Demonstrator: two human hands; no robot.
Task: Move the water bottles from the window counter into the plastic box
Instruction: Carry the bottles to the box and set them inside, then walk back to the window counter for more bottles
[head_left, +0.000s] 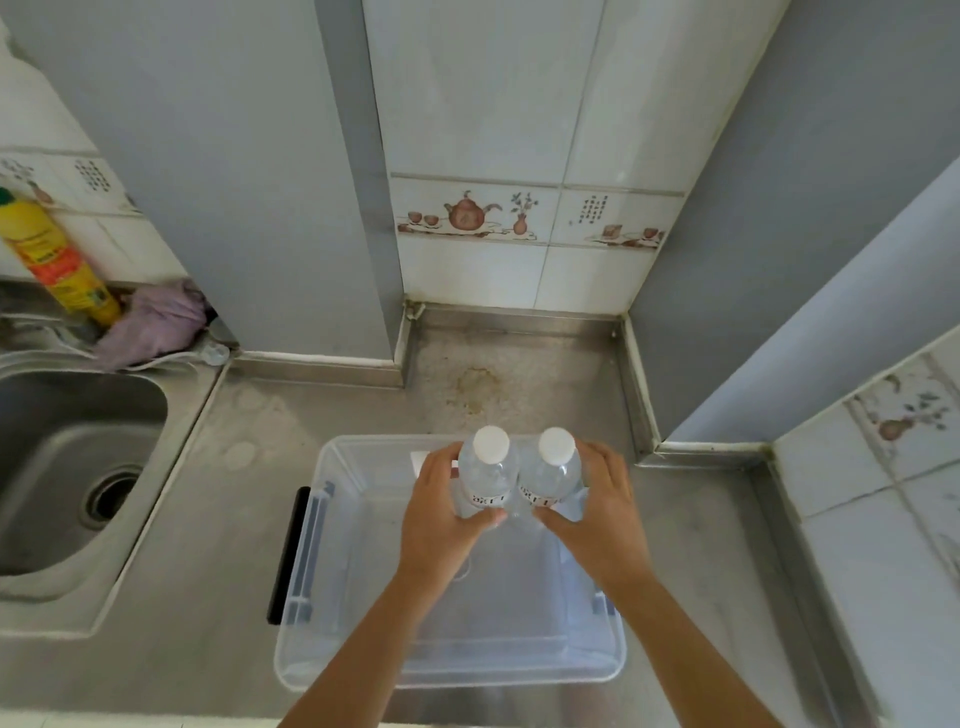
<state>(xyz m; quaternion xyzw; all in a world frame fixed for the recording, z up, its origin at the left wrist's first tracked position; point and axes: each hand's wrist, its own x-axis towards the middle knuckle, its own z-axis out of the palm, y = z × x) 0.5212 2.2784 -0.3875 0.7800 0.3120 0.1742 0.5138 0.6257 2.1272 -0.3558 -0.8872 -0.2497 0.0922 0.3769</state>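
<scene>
head view: you have both bottles in hand at once. your left hand (441, 512) wraps around the left water bottle (488, 475), fingers curled round its far side and thumb across the near side just under the label. your right hand (597, 512) grips the right water bottle (553, 473) the same way, mirrored. the two bottles stand upright, white caps up, touching or nearly touching each other side by side. they sit over the far half of the clear plastic box (311, 545), which rests on the steel counter (218, 519) just right of the sink (67, 457). whether their bases already touch the box floor or hang a little above it, you cannot tell from here, since the hands and the clear walls hide the bottoms.

judging by this, you are at the placing step: the bottles are inside the box's outline and coming to rest near its far wall. the next move calls for setting both bases flat before you loosen either grip, because tall narrow bottles tip easily, and two let go together can knock each other over. ease the fingers off straight outward, left hand to the left, right hand to the right, and lift clear of the rim. the window counter is not in view, so you cannot tell whether more bottles wait there.

a yellow bottle (54, 260) and a lilac cloth (156, 322) lie behind the sink, well apart from the box.
</scene>
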